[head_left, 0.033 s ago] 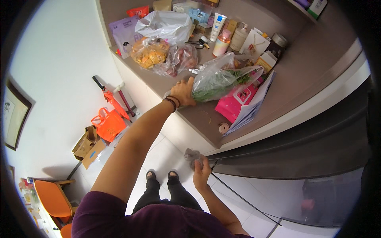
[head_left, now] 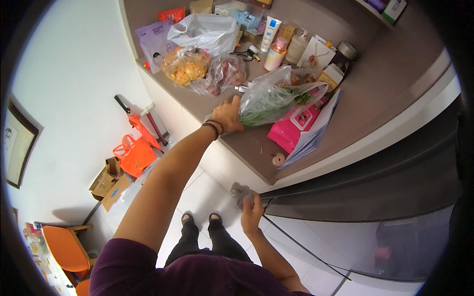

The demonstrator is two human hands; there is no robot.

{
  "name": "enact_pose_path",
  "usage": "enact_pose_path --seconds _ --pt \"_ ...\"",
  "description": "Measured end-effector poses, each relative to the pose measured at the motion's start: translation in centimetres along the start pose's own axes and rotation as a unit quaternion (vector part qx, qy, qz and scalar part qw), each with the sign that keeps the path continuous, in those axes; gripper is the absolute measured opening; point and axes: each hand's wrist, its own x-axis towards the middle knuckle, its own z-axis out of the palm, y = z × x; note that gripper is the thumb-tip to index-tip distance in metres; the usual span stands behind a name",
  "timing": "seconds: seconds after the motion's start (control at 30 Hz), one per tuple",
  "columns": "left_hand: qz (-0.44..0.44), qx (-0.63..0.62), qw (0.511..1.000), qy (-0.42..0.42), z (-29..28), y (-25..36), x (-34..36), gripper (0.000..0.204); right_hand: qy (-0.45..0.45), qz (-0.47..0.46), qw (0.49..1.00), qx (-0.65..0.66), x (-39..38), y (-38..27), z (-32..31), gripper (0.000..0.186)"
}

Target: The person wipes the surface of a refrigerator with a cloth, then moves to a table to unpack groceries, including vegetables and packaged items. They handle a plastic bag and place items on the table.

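My left hand [head_left: 228, 113], with a beaded bracelet at the wrist, grips the near end of a clear plastic bag of leafy greens [head_left: 269, 106] on the beige shelf [head_left: 247, 145]. My right hand [head_left: 250, 209] is low beside the cabinet front, closed on a crumpled grey cloth [head_left: 238, 192]. Right of the greens lie a pink packet [head_left: 286, 133], papers [head_left: 318, 138] and a small roll [head_left: 278, 159]. Farther left on the shelf are a bag of orange items [head_left: 185, 66], a bag of reddish items [head_left: 224, 74] and a white plastic bag [head_left: 202, 32].
Bottles [head_left: 274, 56], a white tube [head_left: 270, 34] and small boxes [head_left: 328, 79] stand at the shelf's back. An orange tote [head_left: 133, 155], cardboard boxes [head_left: 111, 185] and umbrellas [head_left: 136, 121] are by the left wall. An orange chair [head_left: 64, 249] is lower left; a dark glossy appliance [head_left: 370, 182] is right.
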Motion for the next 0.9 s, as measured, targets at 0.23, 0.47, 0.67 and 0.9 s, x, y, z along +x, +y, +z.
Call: enact_pose_path --seconds 0.23,0.47,0.67,0.9 --pt "-0.003 -0.342 0.938 -0.062 -0.8 -4.6 -2.0 0.053 0.121 -0.098 0.987 -0.042 5.1 -2.9 1.4 0.035" --pt "-0.057 -0.555 0.819 -0.136 -2.7 -8.1 -5.4 0.055 0.209 -0.296 0.895 -0.261 13.9 -0.5 3.2 0.029" --pt "-0.049 -0.652 0.734 -0.182 -3.0 -10.9 -6.7 0.052 0.143 -0.258 0.781 -0.550 17.6 0.1 6.1 0.036" --pt "-0.086 -0.779 0.599 -0.163 -2.7 -13.1 -10.9 0.044 0.083 -0.198 0.971 -0.109 15.4 -5.6 9.0 0.049"
